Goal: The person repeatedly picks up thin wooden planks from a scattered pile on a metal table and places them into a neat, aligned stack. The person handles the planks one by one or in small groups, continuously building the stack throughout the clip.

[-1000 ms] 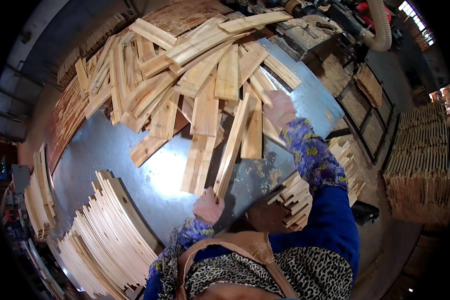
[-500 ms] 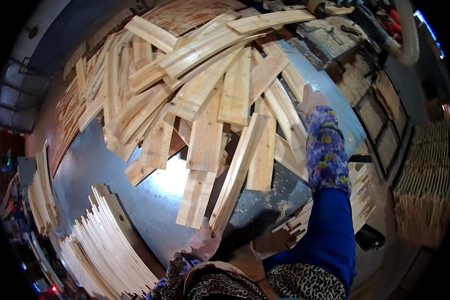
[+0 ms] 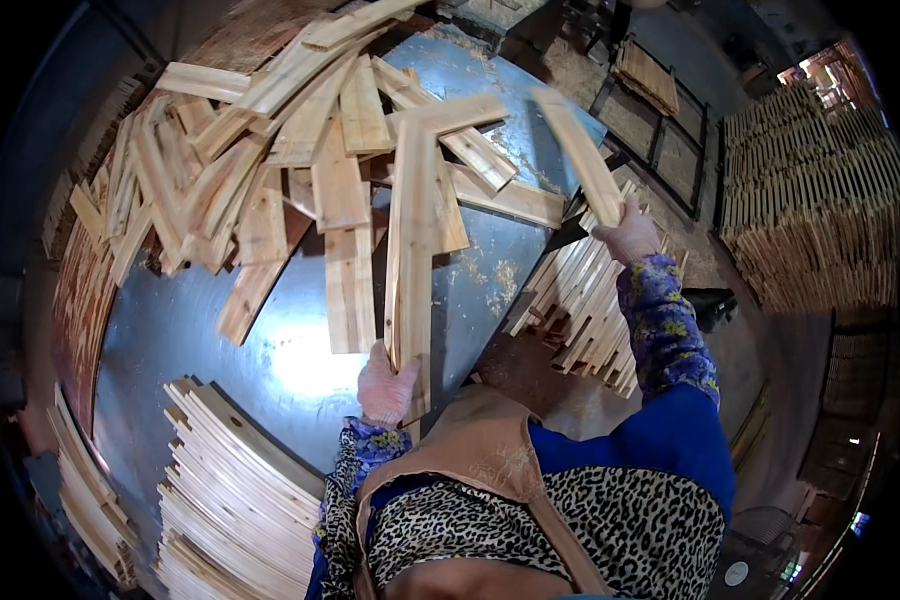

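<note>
My left hand (image 3: 386, 386) is closed round the near end of a long wooden board (image 3: 407, 230), which points away from me along the front of the heap. Another board lies close beneath it. Off to the right, my right hand (image 3: 630, 236) grips a shorter wooden plank (image 3: 576, 155) by its near end. That plank is held out past the table's right edge, tilted up and to the left. A loose heap of boards (image 3: 260, 215) covers the far left of the grey metal table (image 3: 295, 390).
A neat stack of pale strips (image 3: 235, 495) stands at the table's near left. More strips (image 3: 590, 320) lie low beyond the table's right edge. Tall bundles of slats (image 3: 815, 200) are piled at far right, past a dark metal frame (image 3: 660, 150). Sawdust dots the tabletop.
The view has turned right. My right hand has come back from the heap's far right side and now holds a plank out to the right. My left hand stays on its board.
</note>
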### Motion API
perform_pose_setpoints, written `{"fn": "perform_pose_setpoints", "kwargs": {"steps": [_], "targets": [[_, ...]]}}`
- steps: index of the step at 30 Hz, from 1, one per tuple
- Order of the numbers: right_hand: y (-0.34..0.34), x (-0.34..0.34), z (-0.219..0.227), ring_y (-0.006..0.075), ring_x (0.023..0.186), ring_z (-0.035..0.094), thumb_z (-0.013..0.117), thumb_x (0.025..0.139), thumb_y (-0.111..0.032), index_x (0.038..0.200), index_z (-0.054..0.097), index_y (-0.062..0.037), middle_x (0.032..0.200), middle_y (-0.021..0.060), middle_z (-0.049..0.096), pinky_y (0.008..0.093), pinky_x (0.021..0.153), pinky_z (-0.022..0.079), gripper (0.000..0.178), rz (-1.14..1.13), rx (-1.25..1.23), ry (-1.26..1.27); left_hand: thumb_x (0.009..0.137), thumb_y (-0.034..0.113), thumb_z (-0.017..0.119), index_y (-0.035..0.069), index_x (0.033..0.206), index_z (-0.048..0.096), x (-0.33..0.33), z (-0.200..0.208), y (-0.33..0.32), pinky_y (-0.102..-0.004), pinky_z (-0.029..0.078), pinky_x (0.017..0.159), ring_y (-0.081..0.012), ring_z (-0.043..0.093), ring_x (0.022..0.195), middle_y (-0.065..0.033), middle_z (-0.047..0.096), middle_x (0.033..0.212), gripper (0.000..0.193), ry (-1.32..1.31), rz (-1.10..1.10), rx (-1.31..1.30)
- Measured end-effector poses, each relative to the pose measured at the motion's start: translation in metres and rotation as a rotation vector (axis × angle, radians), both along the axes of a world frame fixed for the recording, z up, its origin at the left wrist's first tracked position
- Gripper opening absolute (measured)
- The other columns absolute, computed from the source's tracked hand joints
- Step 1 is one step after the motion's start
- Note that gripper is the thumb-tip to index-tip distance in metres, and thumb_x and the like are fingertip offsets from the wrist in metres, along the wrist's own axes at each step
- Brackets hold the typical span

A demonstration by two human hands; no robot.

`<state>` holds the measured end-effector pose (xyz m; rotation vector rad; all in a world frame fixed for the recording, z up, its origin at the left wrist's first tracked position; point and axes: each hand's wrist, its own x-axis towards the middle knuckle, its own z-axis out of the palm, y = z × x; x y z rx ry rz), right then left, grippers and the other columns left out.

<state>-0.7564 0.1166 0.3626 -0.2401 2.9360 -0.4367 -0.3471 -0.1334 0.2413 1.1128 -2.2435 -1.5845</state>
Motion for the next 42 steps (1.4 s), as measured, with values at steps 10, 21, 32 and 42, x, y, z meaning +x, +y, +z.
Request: {"fn": "perform_pose_setpoints", "kwargs": {"steps": [10, 21, 32, 42], "targets": [[-0.028, 0.240, -0.090, 0.0143, 0.092, 0.059, 0.064, 0.092, -0.008, 0.169, 0.033, -0.0065, 0.120, 0.0062, 0.058, 0.0297, 0.077, 0.056, 0.083, 0.456, -1.167, -0.380, 0.092, 0.044, 0.076, 0.001, 0.148, 0.057, 0.210, 0.069, 0.011, -0.0474, 0.056, 0.102, -0.0424, 0.073, 0.115, -0.0285, 0.074, 0.120, 0.073, 0.200, 0.301, -0.153], [-0.061, 0.636, -0.188, 0.0482, 0.135, 0.063, 0.063, 0.106, -0.049, 0.169, 0.026, -0.0041, 0.144, 0.0342, 0.064, 0.0499, 0.109, 0.050, 0.086, 1.586, -0.141, -0.931, 0.095, 0.029, 0.072, -0.003, 0.167, 0.035, 0.694, 0.091, 0.137, -0.0424, 0.055, 0.113, -0.0338, 0.069, 0.127, -0.0278, 0.068, 0.141, 0.088, -0.074, 1.297, 0.126], [-0.060, 0.689, -0.221, 0.0476, 0.139, 0.059, 0.054, 0.104, -0.074, 0.166, 0.030, -0.0009, 0.145, 0.0308, 0.065, 0.0471, 0.115, 0.046, 0.099, 1.442, -0.049, -0.752, 0.105, 0.049, 0.050, 0.013, 0.163, 0.048, 0.948, -0.016, 0.192, -0.0470, 0.041, 0.123, -0.0430, 0.057, 0.141, -0.0246, 0.061, 0.153, 0.069, -0.727, 1.137, -0.261], [-0.075, 0.700, -0.226, 0.0384, 0.153, 0.043, 0.064, 0.108, -0.048, 0.168, 0.029, 0.0059, 0.167, 0.0279, 0.044, 0.0420, 0.128, 0.032, 0.088, 1.194, -0.352, -0.957, 0.095, 0.032, 0.081, 0.002, 0.147, 0.059, 0.759, -0.037, 0.271, -0.0436, 0.053, 0.110, -0.0386, 0.066, 0.129, -0.0263, 0.068, 0.136, 0.065, -0.550, 1.540, -0.761]]}}
